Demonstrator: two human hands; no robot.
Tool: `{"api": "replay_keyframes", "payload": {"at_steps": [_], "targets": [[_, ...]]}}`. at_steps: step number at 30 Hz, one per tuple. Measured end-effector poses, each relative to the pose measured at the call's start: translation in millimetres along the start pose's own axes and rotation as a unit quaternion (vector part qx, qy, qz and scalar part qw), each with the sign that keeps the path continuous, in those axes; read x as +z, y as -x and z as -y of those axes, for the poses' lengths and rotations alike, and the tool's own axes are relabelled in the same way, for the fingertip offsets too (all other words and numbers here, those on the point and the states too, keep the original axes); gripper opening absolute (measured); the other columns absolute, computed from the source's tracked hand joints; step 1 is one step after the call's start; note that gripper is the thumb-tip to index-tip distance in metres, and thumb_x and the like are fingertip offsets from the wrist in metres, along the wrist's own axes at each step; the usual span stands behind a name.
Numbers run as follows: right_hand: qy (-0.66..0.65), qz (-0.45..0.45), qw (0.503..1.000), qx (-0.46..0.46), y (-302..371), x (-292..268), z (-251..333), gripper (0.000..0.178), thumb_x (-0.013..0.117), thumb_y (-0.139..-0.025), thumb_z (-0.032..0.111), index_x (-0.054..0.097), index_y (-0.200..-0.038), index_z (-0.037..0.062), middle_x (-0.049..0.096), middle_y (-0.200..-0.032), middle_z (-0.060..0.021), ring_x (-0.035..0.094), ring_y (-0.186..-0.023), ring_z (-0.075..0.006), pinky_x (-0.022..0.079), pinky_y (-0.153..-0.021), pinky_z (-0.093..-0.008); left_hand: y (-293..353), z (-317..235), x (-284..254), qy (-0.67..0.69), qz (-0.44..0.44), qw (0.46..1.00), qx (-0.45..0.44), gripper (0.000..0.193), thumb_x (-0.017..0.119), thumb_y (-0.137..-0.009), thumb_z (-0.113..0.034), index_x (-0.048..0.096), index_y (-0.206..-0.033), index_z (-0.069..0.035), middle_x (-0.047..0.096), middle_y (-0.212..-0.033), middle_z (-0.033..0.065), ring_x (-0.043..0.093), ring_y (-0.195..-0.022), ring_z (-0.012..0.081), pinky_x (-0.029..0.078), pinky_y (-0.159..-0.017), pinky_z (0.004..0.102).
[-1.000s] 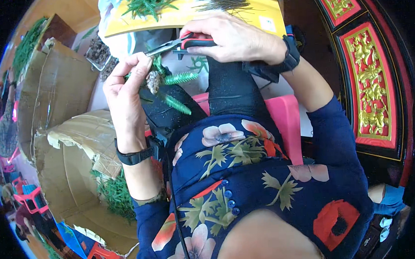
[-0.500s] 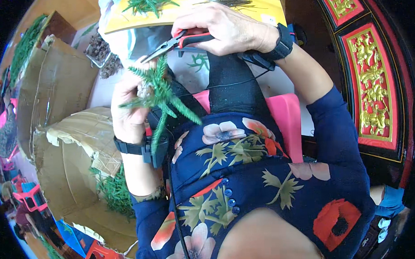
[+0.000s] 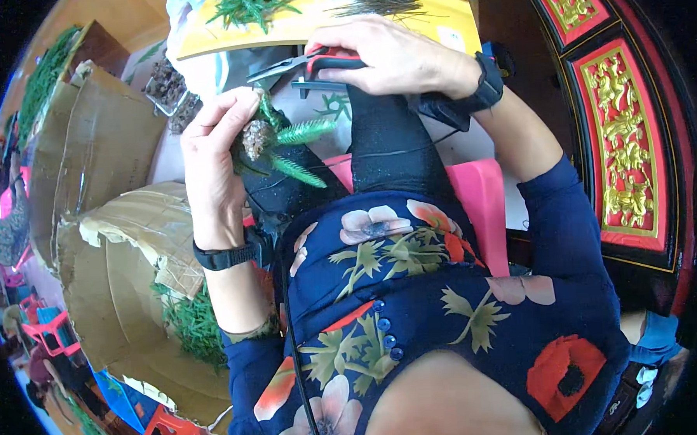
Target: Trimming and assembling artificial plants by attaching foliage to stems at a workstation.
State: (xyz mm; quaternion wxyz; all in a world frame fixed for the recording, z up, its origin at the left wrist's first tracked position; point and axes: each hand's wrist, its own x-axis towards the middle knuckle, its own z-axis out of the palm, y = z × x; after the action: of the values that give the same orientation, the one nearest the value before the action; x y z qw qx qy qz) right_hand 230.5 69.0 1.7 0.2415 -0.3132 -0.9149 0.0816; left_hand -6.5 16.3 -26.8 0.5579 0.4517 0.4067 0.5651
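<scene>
Between the thumb and fingers of my left hand (image 3: 222, 137) is an artificial pine sprig (image 3: 295, 142) with green needled branches. A brown pine cone (image 3: 256, 137) sits at its middle, just below the fingertips. My right hand (image 3: 392, 56) is wrapped round the red and black handles of a pair of pliers (image 3: 299, 64). The jaws point left and lie just above the sprig's top end; whether they touch it I cannot tell. Both hands are above my lap, in front of the yellow board.
On the yellow board (image 3: 317, 28) lie green sprigs (image 3: 252, 5) and a bundle of thin dark wires (image 3: 378, 0). A torn cardboard box (image 3: 107, 298) holding greenery (image 3: 194, 325) stands at my left, with a tray of pine cones (image 3: 170, 89) beyond. Carved red and gold panels (image 3: 624, 143) are at the right.
The sprig has turned in my left hand, so its pine cone now faces up and its branches point right. The pliers have moved slightly up and right, with their jaws less steeply tilted.
</scene>
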Motion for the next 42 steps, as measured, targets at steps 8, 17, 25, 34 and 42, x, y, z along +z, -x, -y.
{"api": "replay_keyframes", "payload": {"at_steps": [8, 17, 25, 34, 42], "targets": [[-0.047, 0.030, 0.998, -0.040, -6.8, -0.2, -3.6, 0.024, 0.064, -0.080, 0.019, 0.058, -0.098, 0.0030, 0.060, -0.090, -0.0143, 0.058, -0.083, -0.0318, 0.046, -0.075, -0.0366, -0.4, 0.3, -4.2, 0.087, 0.077, 0.989, -0.088, 0.019, 0.063, -0.082, -0.010, 0.064, -0.099, -0.001, 0.065, -0.088, 0.0027, 0.057, -0.074, 0.0082, 0.045, -0.069, 0.0218], [0.007, -0.002, 1.000, -0.008, -6.0, -0.8, -2.5, 0.025, 0.064, -0.072, 0.012, 0.061, -0.094, 0.0025, 0.061, -0.088, -0.0152, 0.059, -0.080, -0.0328, 0.047, -0.073, -0.0378, 3.2, -3.1, 5.2, 0.105, 0.092, 0.987, -0.085, 0.021, 0.059, -0.086, -0.014, 0.062, -0.103, -0.002, 0.064, -0.088, 0.0033, 0.057, -0.075, 0.0087, 0.044, -0.068, 0.0216], [-0.004, 0.008, 0.996, 0.087, -3.1, -0.9, 15.6, 0.023, 0.063, -0.078, 0.020, 0.062, -0.092, 0.0019, 0.062, -0.082, -0.0168, 0.060, -0.077, -0.0339, 0.047, -0.072, -0.0377, 0.6, 1.2, 8.5, 0.007, 0.061, 0.998, 0.021, 0.015, 0.061, -0.085, -0.011, 0.063, -0.097, -0.002, 0.062, -0.085, 0.0009, 0.053, -0.074, 0.0068, 0.042, -0.068, 0.0199], [0.007, 0.072, 0.980, 0.186, -0.5, 9.2, 26.9, 0.027, 0.060, -0.083, 0.028, 0.061, -0.092, 0.0031, 0.061, -0.079, -0.0182, 0.059, -0.077, -0.0351, 0.046, -0.070, -0.0414, -2.0, 11.3, 9.9, -0.153, -0.063, 0.979, 0.118, 0.010, 0.066, -0.081, -0.004, 0.064, -0.090, -0.001, 0.060, -0.081, -0.0023, 0.050, -0.075, 0.0039, 0.040, -0.069, 0.0187], [0.016, 0.019, 0.985, 0.171, 8.4, 16.8, 45.1, 0.028, 0.060, -0.084, 0.028, 0.059, -0.099, 0.0052, 0.062, -0.083, -0.0187, 0.060, -0.080, -0.0360, 0.047, -0.072, -0.0423, -3.1, 12.9, 5.7, -0.118, -0.072, 0.985, 0.101, 0.009, 0.066, -0.081, -0.005, 0.064, -0.089, -0.001, 0.060, -0.082, -0.0020, 0.050, -0.074, 0.0035, 0.040, -0.068, 0.0180]]}}
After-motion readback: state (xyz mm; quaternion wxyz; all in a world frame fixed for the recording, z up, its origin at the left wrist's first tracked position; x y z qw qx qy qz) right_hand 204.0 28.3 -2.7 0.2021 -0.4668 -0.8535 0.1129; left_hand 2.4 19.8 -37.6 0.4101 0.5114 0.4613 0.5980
